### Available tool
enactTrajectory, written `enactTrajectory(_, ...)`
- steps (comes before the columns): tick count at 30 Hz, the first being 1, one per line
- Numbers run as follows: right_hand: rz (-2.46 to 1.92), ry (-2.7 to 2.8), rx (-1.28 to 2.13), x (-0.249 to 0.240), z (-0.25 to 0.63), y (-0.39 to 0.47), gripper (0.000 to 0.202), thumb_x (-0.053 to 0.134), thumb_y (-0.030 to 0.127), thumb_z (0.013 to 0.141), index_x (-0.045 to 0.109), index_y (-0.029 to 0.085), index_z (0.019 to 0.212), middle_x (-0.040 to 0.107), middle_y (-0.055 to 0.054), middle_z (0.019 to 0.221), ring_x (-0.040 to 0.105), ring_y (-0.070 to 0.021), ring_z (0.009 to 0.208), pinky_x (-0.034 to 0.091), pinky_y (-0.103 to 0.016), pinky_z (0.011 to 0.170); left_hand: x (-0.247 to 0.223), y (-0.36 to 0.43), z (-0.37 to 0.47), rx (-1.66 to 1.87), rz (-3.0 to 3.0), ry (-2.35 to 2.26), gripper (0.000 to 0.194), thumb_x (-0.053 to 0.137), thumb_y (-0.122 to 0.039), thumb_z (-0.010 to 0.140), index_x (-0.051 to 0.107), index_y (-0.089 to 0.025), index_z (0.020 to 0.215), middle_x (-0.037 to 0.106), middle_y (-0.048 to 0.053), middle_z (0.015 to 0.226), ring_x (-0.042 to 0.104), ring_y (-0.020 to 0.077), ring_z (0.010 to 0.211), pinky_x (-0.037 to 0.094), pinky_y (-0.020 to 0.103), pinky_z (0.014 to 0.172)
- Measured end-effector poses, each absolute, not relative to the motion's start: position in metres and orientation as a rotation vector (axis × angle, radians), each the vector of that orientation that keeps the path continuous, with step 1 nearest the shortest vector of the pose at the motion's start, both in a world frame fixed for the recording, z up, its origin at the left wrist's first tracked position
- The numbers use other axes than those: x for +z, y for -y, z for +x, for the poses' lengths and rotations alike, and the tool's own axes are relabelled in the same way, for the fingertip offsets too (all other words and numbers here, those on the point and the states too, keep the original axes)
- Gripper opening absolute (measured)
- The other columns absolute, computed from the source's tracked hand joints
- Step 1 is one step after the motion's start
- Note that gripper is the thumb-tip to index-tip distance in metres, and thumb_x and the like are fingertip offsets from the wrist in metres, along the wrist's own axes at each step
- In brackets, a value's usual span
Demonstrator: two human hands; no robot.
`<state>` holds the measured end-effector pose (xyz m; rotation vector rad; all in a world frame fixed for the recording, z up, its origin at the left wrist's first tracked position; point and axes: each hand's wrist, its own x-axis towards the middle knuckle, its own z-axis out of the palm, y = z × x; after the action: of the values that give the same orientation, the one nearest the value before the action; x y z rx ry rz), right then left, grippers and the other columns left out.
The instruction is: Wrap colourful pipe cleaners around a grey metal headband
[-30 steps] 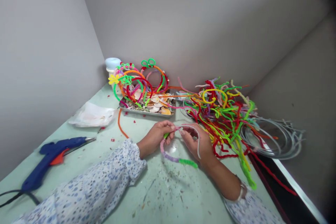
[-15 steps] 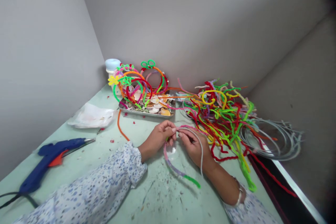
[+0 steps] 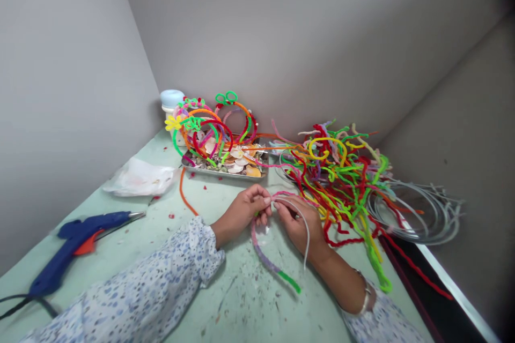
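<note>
A thin band, wrapped in pink, purple and green fuzzy stem (image 3: 264, 261) on one side and bare whitish-grey (image 3: 308, 230) on the other, arches between my hands above the table. My left hand (image 3: 248, 208) pinches it near the top, and the wrapped part hangs below those fingers. Close by on the right, my right hand (image 3: 296, 222) has its thumb and fingers closed on the band and a pink fuzzy stem (image 3: 286, 193). The bare end hangs in front of that hand. Exactly where the fingertips meet the stem is too small to tell.
Colourful headbands (image 3: 207, 136) stand in a metal tray (image 3: 225, 173) of shells. Tangled fuzzy stems (image 3: 341, 171) and clear-grey bands (image 3: 426, 214) lie right. At left are a blue glue gun (image 3: 76, 246), a plastic bag (image 3: 140, 178) and a lidded jar (image 3: 172, 99).
The green tip of the hanging wrapped part has swung slightly left and down. The bare end has shifted a little left. Both hands keep almost the same position and hold.
</note>
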<state>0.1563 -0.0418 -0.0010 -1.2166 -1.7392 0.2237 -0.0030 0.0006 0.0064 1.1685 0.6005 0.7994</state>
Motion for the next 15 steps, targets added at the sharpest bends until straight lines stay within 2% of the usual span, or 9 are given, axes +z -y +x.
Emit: enactTrajectory(15,-1.159,1.752,0.173,0.0002,0.1576,0.0426,0.013,0.056,0.021,0.085,0.069,0.021,0.087,0.069,-0.005,0.084,0.063,-0.0178,0.081,0.051,-0.031,0.075,0.0129,0.0036,-0.0047,0.779,1.269,-0.667,0.022,0.059,-0.034,0.079,0.045,-0.017,0.080,0.056,-0.003,0.060,0.047,0.0054,0.042,0.036,0.016,0.040)
